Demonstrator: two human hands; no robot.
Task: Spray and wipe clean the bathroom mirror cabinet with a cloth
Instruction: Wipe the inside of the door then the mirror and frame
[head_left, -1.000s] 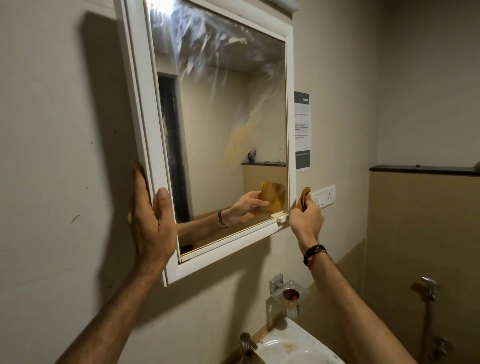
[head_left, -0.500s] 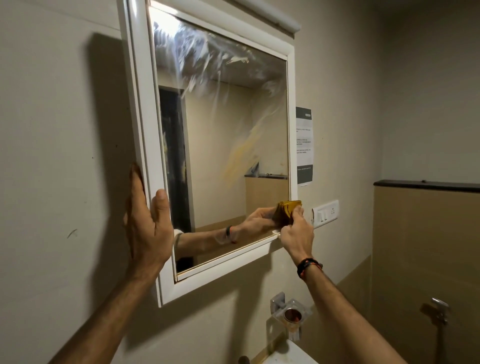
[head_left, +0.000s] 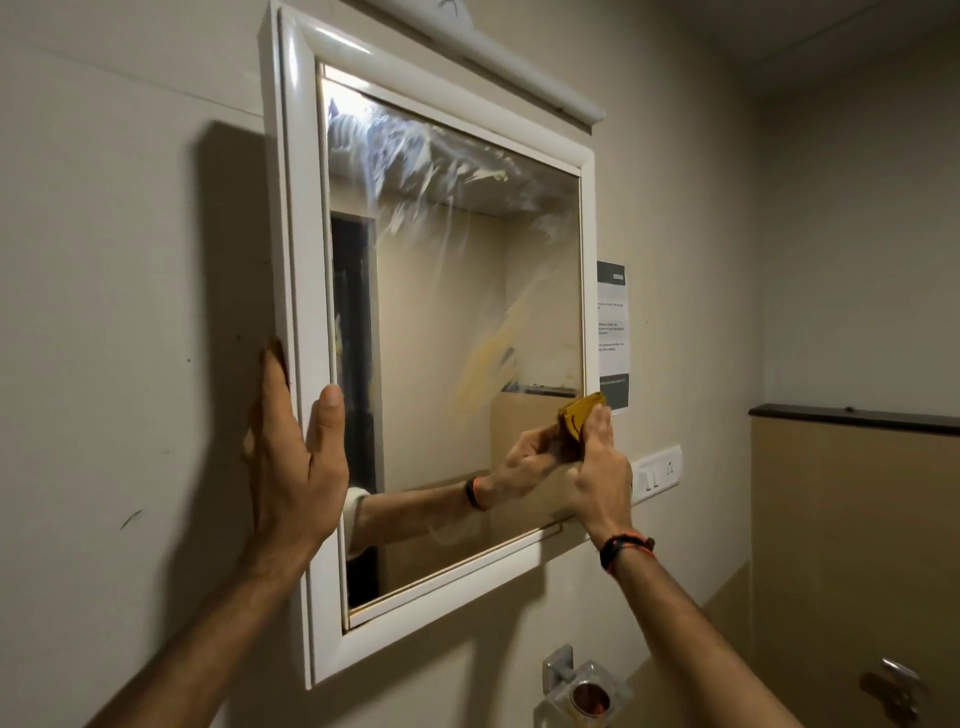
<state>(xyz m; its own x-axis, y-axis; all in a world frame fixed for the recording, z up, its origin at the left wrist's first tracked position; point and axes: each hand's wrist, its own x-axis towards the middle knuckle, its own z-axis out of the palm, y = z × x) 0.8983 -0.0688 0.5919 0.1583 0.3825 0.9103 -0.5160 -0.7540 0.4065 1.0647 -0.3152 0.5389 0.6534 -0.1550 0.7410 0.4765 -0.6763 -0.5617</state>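
A white-framed mirror cabinet (head_left: 298, 260) hangs on the beige wall, its glass streaked with white smears near the top and a yellowish smear in the middle. My left hand (head_left: 296, 457) holds the cabinet's left edge, thumb on the front of the frame and fingers along its side. My right hand (head_left: 597, 478) grips a folded yellow cloth (head_left: 579, 410) and presses it against the glass at the lower right, near the frame's right side. The mirror reflects that hand and cloth. No spray bottle is in view.
A printed notice (head_left: 613, 332) is stuck to the wall right of the cabinet, with a white switch plate (head_left: 657, 473) below it. A glass holder on a metal bracket (head_left: 582, 691) sits under the cabinet. A dark ledge (head_left: 852, 415) and a tap (head_left: 893, 686) are at right.
My right hand has moved with the cloth from the cabinet's lower right edge onto the glass and a little upward. My left hand has kept its hold on the left edge.
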